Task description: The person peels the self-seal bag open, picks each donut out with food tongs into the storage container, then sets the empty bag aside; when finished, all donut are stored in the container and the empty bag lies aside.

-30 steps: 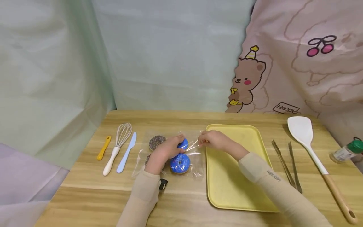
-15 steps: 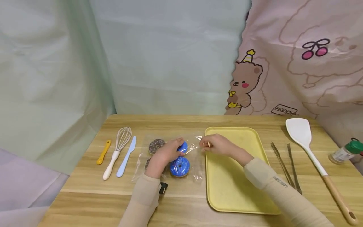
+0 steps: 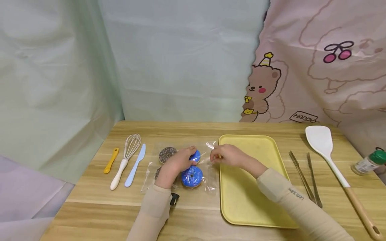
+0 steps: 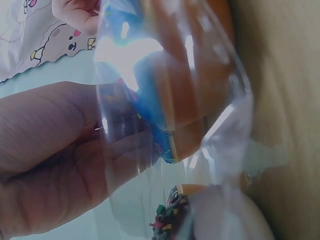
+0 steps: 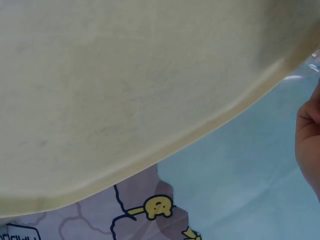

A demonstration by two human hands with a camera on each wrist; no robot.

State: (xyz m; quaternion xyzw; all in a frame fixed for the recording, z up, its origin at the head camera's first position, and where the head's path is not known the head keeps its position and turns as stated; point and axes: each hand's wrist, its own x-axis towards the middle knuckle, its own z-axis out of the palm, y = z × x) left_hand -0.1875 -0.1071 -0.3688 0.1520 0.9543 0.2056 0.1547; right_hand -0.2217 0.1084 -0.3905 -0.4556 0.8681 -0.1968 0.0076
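Note:
A clear plastic bag [image 3: 208, 185] lies on the table with blue-iced donuts and chocolate donuts inside. My left hand [image 3: 178, 163] comes over the bag and grips the farther blue donut [image 3: 196, 156] through the plastic, thumb on its near side. In the left wrist view, blue icing with sprinkles [image 4: 145, 87] shows under the glossy film beside my hand [image 4: 45, 125]. The nearer blue donut [image 3: 192, 176] is in full view; a chocolate donut [image 3: 167, 155] lies farther left, another mostly behind my hand. My right hand [image 3: 230, 156], fingers curled, pinches the bag's right edge beside the tray.
A yellow tray [image 3: 250, 201] lies right of the bag, under my right forearm. Beyond it are metal tongs [image 3: 301, 177], a white spatula [image 3: 321, 142] and a green-capped jar [image 3: 366, 164]. On the left lie a yellow spoon [image 3: 111, 160], a whisk [image 3: 123, 164] and a blue knife [image 3: 135, 165].
My right hand has shifted a little toward me along the bag's edge, and the plastic's creases there have changed. My left hand stays on the donut. The head view has tilted slightly.

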